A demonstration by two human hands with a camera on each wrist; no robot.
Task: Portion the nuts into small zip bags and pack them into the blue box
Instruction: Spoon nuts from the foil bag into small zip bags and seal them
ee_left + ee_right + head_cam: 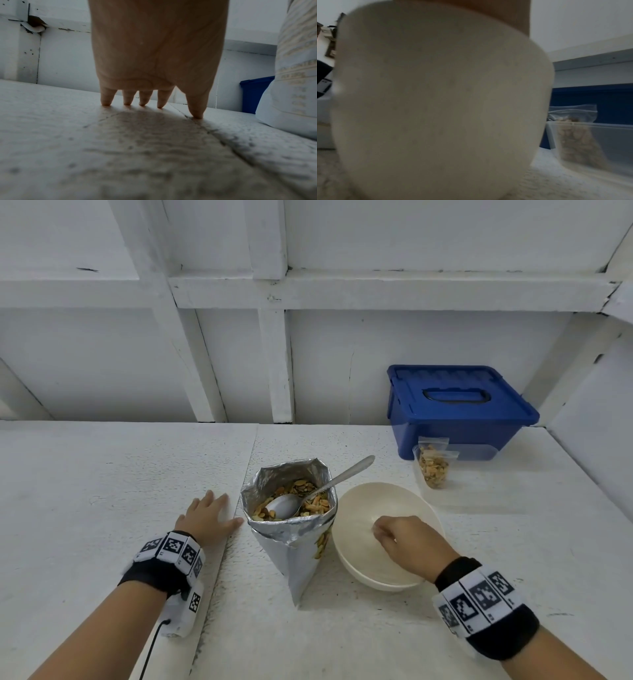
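Wristbands with black-and-white coded squares sit on both forearms at the lower edge of the head view, one on each wrist.

Left hand (208, 517): palm down on the white table (102, 491), fingers (106, 98) straight and slightly spread, all five tips touching the surface; holds nothing. Thumb tip just beside the foil bag, contact not discernible.

Foil bag (291, 529): silver, standing upright at centre, mouth open. Contents: mixed nuts (313, 503). One metal spoon (322, 491) stands in it, bowl resting on the nuts, handle leaning out over the far right rim.

Bowl (363, 498): cream, round, just right of the foil bag; nothing visible inside but the hand.

Right hand (402, 537): reaches over the near rim into the bowl, fingers curled loosely downward. Whether the fingertips pinch anything cannot be told; the right wrist view is filled by the bowl's blurred outer wall (436, 101).

Zip bags (433, 465): two small clear bags holding nuts, upright inside a clear plastic tub (479, 453), beyond and right of the bowl.

Blue box (459, 405): lid shut, handle folded flat, at the far right against the white wall (102, 354). The clear tub stands directly in front of it.
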